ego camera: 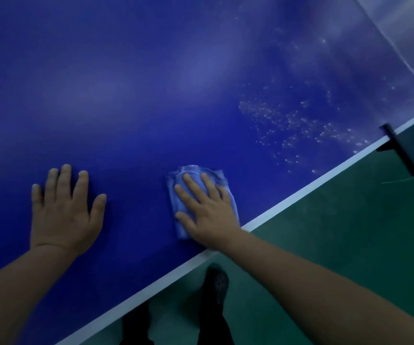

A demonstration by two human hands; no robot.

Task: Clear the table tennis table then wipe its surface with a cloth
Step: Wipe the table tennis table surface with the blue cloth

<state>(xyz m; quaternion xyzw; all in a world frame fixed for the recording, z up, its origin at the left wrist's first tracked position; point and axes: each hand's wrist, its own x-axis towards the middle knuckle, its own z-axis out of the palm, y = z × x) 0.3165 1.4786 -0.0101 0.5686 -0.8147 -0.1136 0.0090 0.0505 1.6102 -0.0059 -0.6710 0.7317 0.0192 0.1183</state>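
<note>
Cloth (196,195) partly hidden under right hand (208,215); net (400,46) blurred, cut by frame edge; shoe (217,285) dim.

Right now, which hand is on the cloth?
The right hand: its flat fingers press the folded blue cloth near the table's white edge. The left hand lies flat on bare blue tabletop, apart from the cloth.
</note>
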